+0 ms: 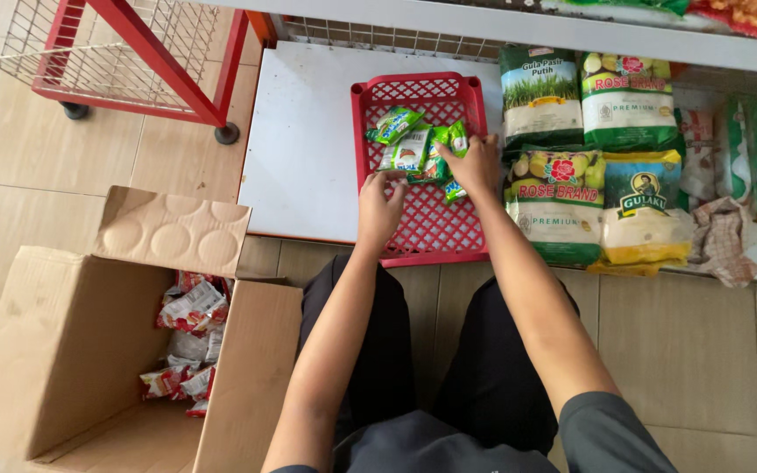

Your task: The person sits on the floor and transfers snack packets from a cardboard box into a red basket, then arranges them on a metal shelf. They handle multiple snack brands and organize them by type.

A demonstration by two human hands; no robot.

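- Left hand [381, 208] resting on the floor of the red plastic basket [370, 95], at about 7 o'clock from the pile of green sachets [420, 149]; fingers bent loosely, tips just touching the lowest sachet, nothing clearly clasped.
- Right hand [475, 164] at 3 o'clock of the same pile, fingers curled over the right-hand sachets and pressing on them; whether any is pinched, cannot tell.
- Green sachets heaped in the middle of the basket, toward its 12 o'clock half, one lying apart at the pile's 10 o'clock, another poking out under the right hand at 5 o'clock.
- Red plastic basket lying flat on a white shelf board [300, 149], its near edge overhanging the board at 6 o'clock.
- Large green-and-white and yellow bags [628, 105] stacked just beside the basket at 3 o'clock, touching its right wall.
- Crumpled checked cloth [725, 241] farther out at 3 o'clock, beyond the bags.
- Open cardboard box [72, 350] on the tiled floor at 8 o'clock of the basket, well apart, with red-and-white sachets [190, 337] heaped inside.
- Red wire-mesh trolley [133, 52] on castors at 10 o'clock, standing on the floor.
- Dark trousers and grey sleeves visible at 6 o'clock, knees apart below both forearms.
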